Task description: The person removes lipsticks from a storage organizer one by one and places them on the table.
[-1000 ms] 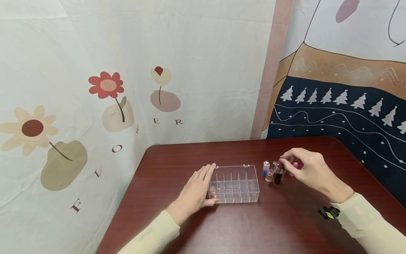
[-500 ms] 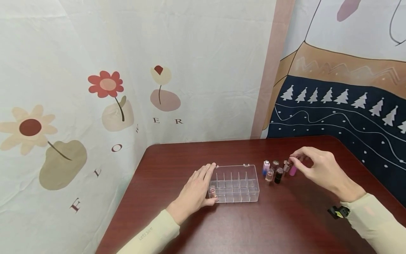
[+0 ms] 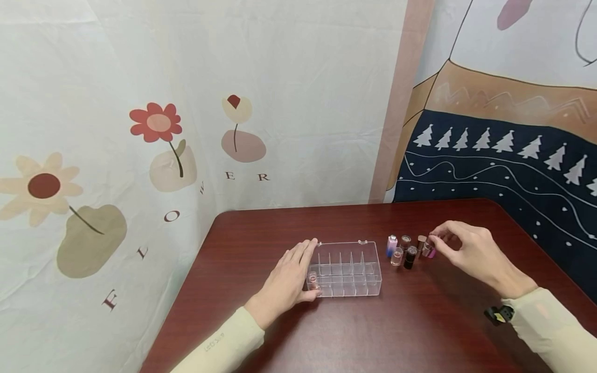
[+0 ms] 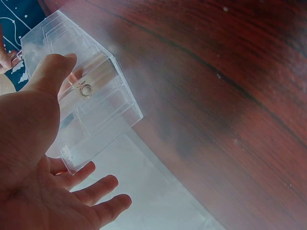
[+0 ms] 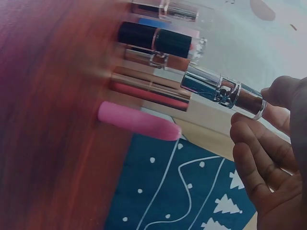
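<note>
My left hand [image 3: 290, 272] holds the left end of a clear divided plastic box [image 3: 345, 289], thumb at its front wall and fingers along the left side. One small lipstick [image 3: 313, 281] stands in the box's front-left compartment. Over on the right, my right hand [image 3: 468, 254] pinches a silver-and-brown lipstick tube [image 5: 223, 91] between thumb and fingers. Close by stand a pink tube [image 5: 139, 120], a black lipstick [image 3: 410, 257], a slim brown-capped tube [image 3: 421, 242], a clear-capped lipstick [image 3: 396, 257], a dark-topped one [image 3: 406, 242] and a pink-blue one [image 3: 391, 246].
Everything stands on a dark red wooden table [image 3: 364, 336]. Printed cloths hang behind its far edge, a pale flower cloth [image 3: 317, 103] on the left and a navy tree cloth [image 3: 466, 171] on the right.
My right hand has moved right with the pinched lipstick tube, away from the black lipstick and towards the pink tube. The left hand and box have stayed put.
</note>
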### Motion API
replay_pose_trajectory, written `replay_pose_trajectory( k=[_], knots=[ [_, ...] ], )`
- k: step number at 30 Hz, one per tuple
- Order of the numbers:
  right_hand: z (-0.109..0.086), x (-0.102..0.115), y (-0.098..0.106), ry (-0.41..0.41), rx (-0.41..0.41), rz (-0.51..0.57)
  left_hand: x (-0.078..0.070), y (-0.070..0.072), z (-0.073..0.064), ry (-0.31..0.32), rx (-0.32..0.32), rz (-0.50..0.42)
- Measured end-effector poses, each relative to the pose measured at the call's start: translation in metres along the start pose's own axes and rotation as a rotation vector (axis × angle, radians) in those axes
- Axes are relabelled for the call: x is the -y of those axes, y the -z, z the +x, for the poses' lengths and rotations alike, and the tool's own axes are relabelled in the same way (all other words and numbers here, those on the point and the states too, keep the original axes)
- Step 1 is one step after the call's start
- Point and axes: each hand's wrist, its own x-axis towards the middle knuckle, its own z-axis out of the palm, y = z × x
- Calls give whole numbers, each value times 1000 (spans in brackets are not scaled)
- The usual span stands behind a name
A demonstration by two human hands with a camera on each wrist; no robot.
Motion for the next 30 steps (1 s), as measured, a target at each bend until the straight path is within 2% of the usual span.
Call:
replay_pose_trajectory(
  k=[4, 13, 30],
  knots=[
    [-4, -3, -4, -10, 19, -6, 0, 0, -1, 1, 4, 2],
    [-11, -8, -16, 19, -4, 5, 0, 0, -1, 1, -7, 7],
    [-23, -9, -30, -18, 40, 9, 0, 0, 0, 1, 0, 4]
  ],
)
